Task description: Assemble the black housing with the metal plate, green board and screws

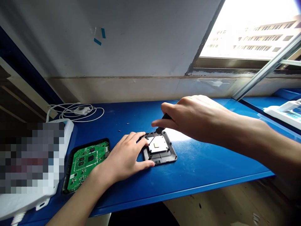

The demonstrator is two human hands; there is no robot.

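My right hand [185,111] is closed around the dark handle of a screwdriver [160,129]. Its thin shaft slants down to the left, and the tip meets the left side of a silvery metal plate [162,147] with a small yellowish pad in the middle. That plate sits inside a square black plastic cover [172,157], lying flat on the blue table. My left hand [128,153] grips the cover's left side, fingers at the far edge and thumb at the near edge. To its left, partly behind my forearm, a green circuit board [88,158] lies in a black housing.
Two tiny screws [127,123] lie beyond my left hand on the blue table [188,179]. A coiled white cable with a plug [82,110] rests at the back left. A white device [53,182], partly pixelated, stands at the left. A metal frame bar [256,73] rises at the right.
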